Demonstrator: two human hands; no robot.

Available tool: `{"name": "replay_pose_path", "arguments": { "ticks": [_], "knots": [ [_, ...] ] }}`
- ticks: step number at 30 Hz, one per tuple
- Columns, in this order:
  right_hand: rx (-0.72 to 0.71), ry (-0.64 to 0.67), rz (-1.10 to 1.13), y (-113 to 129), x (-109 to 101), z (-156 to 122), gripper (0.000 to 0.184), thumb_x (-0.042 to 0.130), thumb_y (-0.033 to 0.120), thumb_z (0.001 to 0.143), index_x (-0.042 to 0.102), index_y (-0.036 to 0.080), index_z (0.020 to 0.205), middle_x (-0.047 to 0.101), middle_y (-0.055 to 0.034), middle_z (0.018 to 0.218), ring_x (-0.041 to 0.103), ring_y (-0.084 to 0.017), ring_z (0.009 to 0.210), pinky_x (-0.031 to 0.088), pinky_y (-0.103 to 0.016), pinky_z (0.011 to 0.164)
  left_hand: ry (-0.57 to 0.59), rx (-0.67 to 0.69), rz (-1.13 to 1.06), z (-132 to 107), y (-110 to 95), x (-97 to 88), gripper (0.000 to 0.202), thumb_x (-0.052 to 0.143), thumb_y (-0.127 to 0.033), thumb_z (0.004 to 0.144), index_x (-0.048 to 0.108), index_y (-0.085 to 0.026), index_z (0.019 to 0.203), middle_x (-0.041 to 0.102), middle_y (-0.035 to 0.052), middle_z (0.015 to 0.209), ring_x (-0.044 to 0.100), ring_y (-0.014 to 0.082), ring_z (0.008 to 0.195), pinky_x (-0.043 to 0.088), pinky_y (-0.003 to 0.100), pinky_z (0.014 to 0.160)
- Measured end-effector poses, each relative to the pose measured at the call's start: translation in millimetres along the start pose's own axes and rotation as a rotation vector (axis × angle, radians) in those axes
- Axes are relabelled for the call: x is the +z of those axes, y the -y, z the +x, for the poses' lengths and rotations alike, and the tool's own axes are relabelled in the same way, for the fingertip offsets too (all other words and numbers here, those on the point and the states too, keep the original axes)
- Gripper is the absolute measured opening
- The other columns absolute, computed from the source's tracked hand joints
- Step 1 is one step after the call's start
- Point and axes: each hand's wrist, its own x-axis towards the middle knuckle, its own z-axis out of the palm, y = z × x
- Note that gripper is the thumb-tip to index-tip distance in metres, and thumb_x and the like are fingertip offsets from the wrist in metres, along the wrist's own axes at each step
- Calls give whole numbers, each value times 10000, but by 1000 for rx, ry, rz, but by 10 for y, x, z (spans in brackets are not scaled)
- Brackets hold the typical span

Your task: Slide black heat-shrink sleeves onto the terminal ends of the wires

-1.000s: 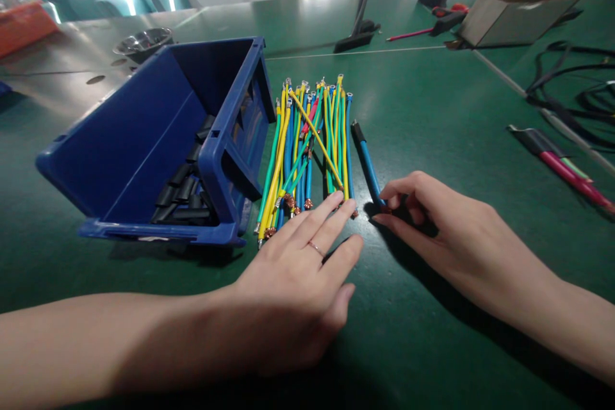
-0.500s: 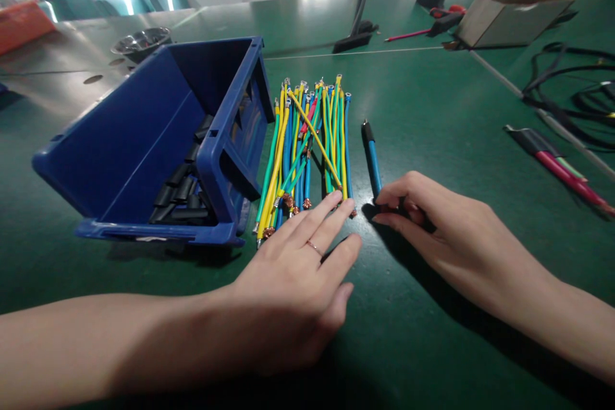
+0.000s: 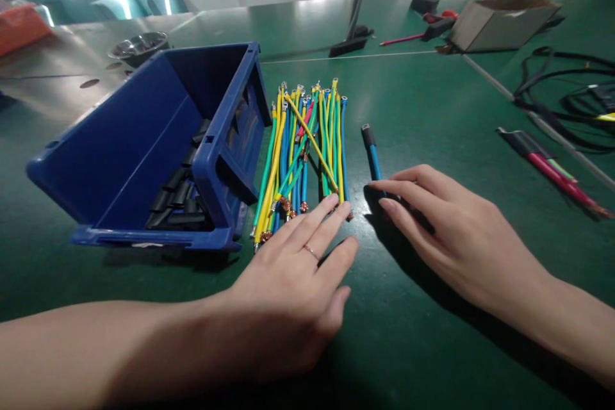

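Note:
My left hand (image 3: 302, 262) lies flat with its fingers spread, the fingertips over the near ends of a bunch of short cables (image 3: 283, 141). These are yellow, green and blue, with metal lugs at their far ends and bare copper at several near ends. To the right lies a single blue cable (image 3: 375, 163) with a black sleeve (image 3: 368, 134) just below its lug. My right hand (image 3: 446, 224) hovers over its near end, which the fingers hide. The thumb and forefinger are apart there.
Left of the cables stands a blue plastic bin (image 3: 120, 141) holding several black sleeves (image 3: 180, 195). Red and black cables (image 3: 552, 173) and a black coil (image 3: 567, 96) lie at the right. Behind are a cardboard box (image 3: 500, 25), a metal bowl (image 3: 139, 45) and a stand base (image 3: 348, 45).
My right thumb and forefinger have come apart from their pinch on the blue cable, the forefinger stretching out leftward. My left hand stays by the cable bunch. The whole view has shifted slightly.

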Motion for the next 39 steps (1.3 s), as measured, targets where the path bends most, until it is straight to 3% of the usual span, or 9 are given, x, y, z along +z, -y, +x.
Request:
{"name": "replay_pose_path", "arguments": {
  "ticks": [9, 18, 22, 25, 28, 32, 39],
  "knots": [
    [24, -13, -5, -28, -57, 20, 308, 434, 313, 1034, 695, 176, 1125, 684, -74, 1036, 653, -189, 826, 494, -341, 670, -1, -7, -3, 0, 19, 0, 448, 438, -254, 997, 510, -94, 1409, 321, 192, 1639, 218, 318, 1550, 359, 526, 1202],
    [47, -13, -44, -121, -116, 66, 245, 511, 327, 975, 730, 217, 990, 718, -75, 904, 617, -238, 784, 447, -389, 673, 2, -13, -16, 6, 11, -6, 438, 458, -240, 985, 529, -99, 1394, 336, 196, 1631, 239, 317, 1544, 371, 521, 1195],
    [126, 31, 32, -121, -134, 92, 266, 486, 385, 957, 670, 234, 838, 683, -54, 738, 593, -214, 647, 423, -366, 615, 1, -11, -32, 3, 17, -4, 435, 464, -244, 986, 532, -95, 1389, 332, 200, 1632, 231, 314, 1546, 354, 515, 1206],
    [204, 42, 132, -142, -113, 99, 265, 469, 417, 949, 640, 227, 881, 645, -20, 657, 573, -182, 555, 413, -330, 568, 0, -8, -41, -2, 18, -3, 445, 477, -250, 982, 524, -96, 1397, 334, 201, 1631, 229, 313, 1546, 351, 508, 1209],
    [286, 29, 81, -178, -83, 105, 254, 487, 457, 922, 599, 231, 897, 611, -3, 616, 561, -188, 536, 364, -311, 522, 1, -4, -46, -9, 15, -12, 449, 482, -262, 985, 523, -92, 1399, 336, 208, 1629, 222, 315, 1548, 349, 501, 1210],
    [392, 117, 4, -180, -65, 144, 301, 507, 516, 867, 562, 246, 747, 586, -2, 609, 543, -183, 549, 325, -295, 514, 13, 6, -43, -13, 18, -24, 445, 468, -271, 1000, 522, -88, 1401, 328, 209, 1632, 214, 314, 1550, 337, 506, 1215],
    [343, 123, -153, -120, -65, 201, 329, 455, 475, 887, 481, 240, 659, 551, -7, 601, 432, -154, 500, 240, -280, 504, 8, -16, -32, 5, 16, -1, 442, 453, -282, 1008, 528, -108, 1407, 328, 189, 1636, 230, 313, 1546, 359, 522, 1202]
  ]
}}
